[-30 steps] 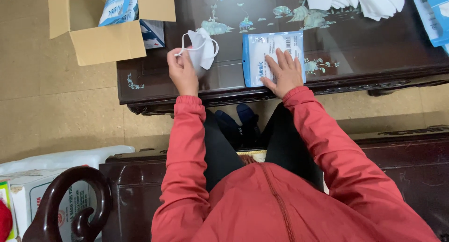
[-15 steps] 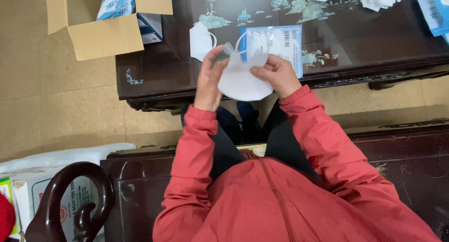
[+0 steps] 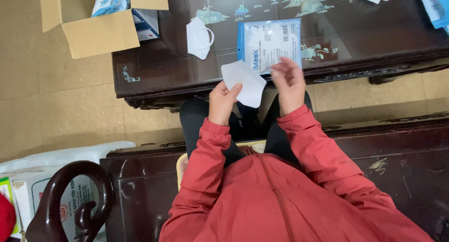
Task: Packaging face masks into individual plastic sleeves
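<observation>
At mid-frame the left hand [image 3: 223, 101] pinches a folded white mask [image 3: 243, 82] by its lower edge, raised off the table [image 3: 154, 66] for handling, while the right hand [image 3: 287, 83], fingers loosely curled and empty, hovers beside the pouch [image 3: 271, 43].

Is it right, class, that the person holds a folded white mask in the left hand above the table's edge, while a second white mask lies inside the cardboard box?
Not quite. In the head view the second white mask lies on the dark table, beside the cardboard box, not inside it. The left hand does hold the folded white mask.
</observation>
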